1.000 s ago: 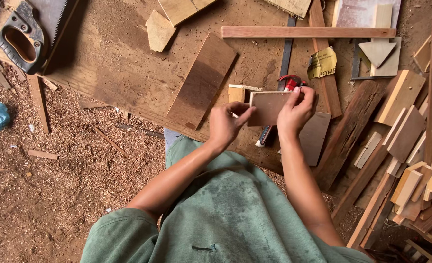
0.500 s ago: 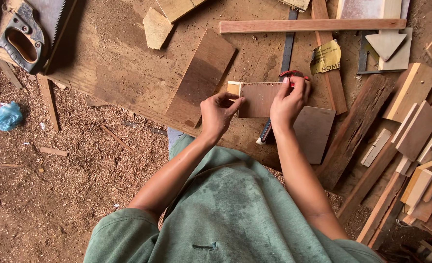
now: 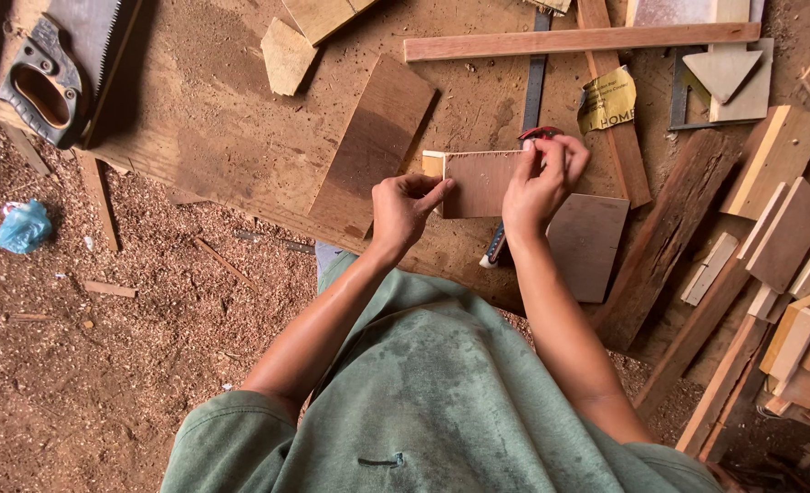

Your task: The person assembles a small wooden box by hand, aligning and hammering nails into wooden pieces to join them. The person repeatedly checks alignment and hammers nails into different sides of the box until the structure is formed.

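- Both hands have shifted slightly up the workboard (image 3: 240, 137) since the earlier frame, carrying the small panel (image 3: 480, 183) with them.
- Left hand (image 3: 403, 212) pinches the panel's near left edge; right hand (image 3: 540, 183) presses fingers together on its right end, over a red tool (image 3: 540, 133).
- Panel lies just right of the long plank (image 3: 373, 146).
- Judgement: thin, light, stiff wood, splintery edges; best gripped by opposite edges.
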